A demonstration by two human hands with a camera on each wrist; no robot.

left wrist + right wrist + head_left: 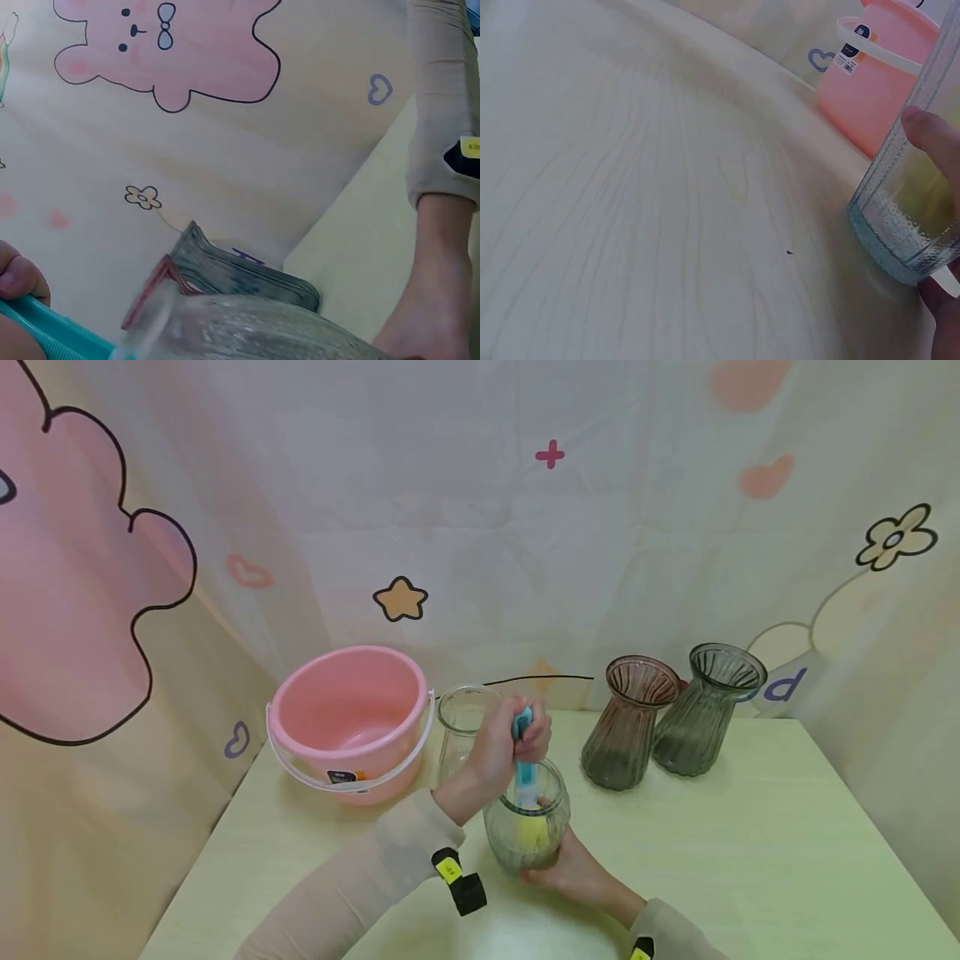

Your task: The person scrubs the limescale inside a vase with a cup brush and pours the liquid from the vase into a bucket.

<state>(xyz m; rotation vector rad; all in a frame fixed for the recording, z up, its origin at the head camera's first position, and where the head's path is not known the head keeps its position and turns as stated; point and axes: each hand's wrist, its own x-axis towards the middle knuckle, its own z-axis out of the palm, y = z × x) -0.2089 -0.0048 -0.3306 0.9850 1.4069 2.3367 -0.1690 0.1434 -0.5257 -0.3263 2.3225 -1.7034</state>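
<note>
My left hand [491, 756] grips the teal handle [526, 777] of a sponge brush from above. The brush's yellow sponge head [532, 832] is inside a clear ribbed glass vase [504, 842], seen through its wall. Low on the vase's right side, my right hand [581, 872] holds it near the base. In the left wrist view, fingers [21, 277] wrap the brush handle [71, 334] beside the blurred vase [240, 326]. From the right wrist, the vase [889, 232] leans, with its bottom edge close over the table and my thumb [934, 139] along its side.
A pink bucket [352, 693] with a white handle stands at the back left. Another clear glass vase [456, 718] is just behind my left hand. Toward the back right, a brownish-pink vase [622, 735] and a grey vase [693, 727] stand close together, before a printed curtain [480, 527].
</note>
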